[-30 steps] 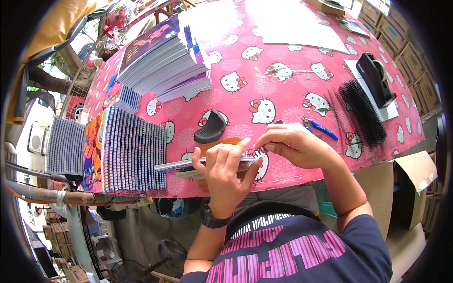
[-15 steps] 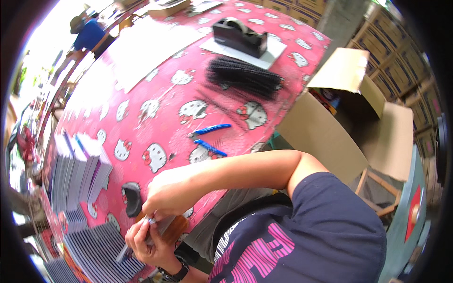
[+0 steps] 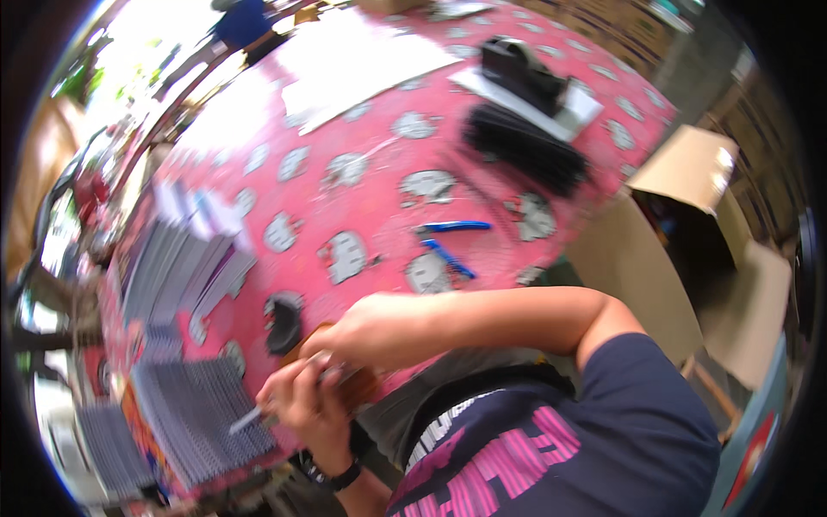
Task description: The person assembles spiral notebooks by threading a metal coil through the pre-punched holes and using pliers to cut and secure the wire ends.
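Note:
Both my hands meet over a brown wooden block point(image 3: 360, 389) at the table's near edge. My left hand point(image 3: 306, 403) is closed on a thin pale booklet point(image 3: 247, 421), seen nearly edge-on and blurred. At the upper end of it, my right hand point(image 3: 375, 332) is closed with its fingertips tucked down. What those fingers grip is hidden. Just beyond the hands lies a small black curved object point(image 3: 282, 326). Blue-handled nippers point(image 3: 455, 227) rest spread apart on the table, farther off. A bundle of black spiral binding coils point(image 3: 525, 151) lies beyond them.
Stacks of spiral-bound notebooks point(image 3: 202, 422) and a leaning row of booklets point(image 3: 177, 271) line the left side. A black tape dispenser point(image 3: 521, 73) sits on white paper at the back. An open cardboard box point(image 3: 633, 271) stands right of the pink patterned table point(image 3: 388, 215).
The view has swung, so the whole scene sits farther right and is blurred. My hands stay together at the wooden block, and the booklet is still held.

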### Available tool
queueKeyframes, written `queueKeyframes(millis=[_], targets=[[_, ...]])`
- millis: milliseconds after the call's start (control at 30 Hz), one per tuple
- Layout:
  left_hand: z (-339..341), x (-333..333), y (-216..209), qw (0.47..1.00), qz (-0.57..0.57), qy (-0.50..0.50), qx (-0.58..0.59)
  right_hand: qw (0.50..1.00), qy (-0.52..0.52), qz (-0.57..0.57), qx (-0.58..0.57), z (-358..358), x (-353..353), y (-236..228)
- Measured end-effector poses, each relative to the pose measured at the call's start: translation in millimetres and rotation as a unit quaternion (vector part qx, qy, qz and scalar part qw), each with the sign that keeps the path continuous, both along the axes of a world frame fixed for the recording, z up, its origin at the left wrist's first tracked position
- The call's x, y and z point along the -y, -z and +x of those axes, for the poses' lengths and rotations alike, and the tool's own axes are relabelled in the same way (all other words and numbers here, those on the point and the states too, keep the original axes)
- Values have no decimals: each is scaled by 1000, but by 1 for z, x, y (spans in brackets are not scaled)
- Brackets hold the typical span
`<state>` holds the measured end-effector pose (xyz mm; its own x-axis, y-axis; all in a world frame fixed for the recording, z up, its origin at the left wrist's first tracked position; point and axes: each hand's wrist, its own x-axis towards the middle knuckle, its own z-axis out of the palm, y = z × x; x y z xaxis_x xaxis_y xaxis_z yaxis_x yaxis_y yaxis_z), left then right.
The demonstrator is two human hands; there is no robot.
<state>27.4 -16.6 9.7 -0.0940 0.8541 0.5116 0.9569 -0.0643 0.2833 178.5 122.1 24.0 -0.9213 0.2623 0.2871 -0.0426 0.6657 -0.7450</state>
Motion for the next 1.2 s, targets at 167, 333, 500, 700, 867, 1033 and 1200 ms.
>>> queueKeyframes(millis=[167,333,500,700,867,1033,1200], targets=[[4,-10,-6,999,16,10,39,992,83,-94,20,-14,-72,22],[5,-2,-12,998,22,-18,61,986,42,83,140,-84,-63,70],[6,-14,-1,998,33,-7,53,983,50,122,125,-131,-44,80],[8,-15,-9,994,66,-20,85,992,-17,98,77,-101,-81,67],[5,-16,-7,993,57,-33,100,986,25,97,135,-43,-98,89],[-2,-10,-6,996,24,-28,80,973,73,167,139,-60,-65,93],[-2,-10,-1,993,51,-7,109,972,55,197,112,-59,-68,99]])
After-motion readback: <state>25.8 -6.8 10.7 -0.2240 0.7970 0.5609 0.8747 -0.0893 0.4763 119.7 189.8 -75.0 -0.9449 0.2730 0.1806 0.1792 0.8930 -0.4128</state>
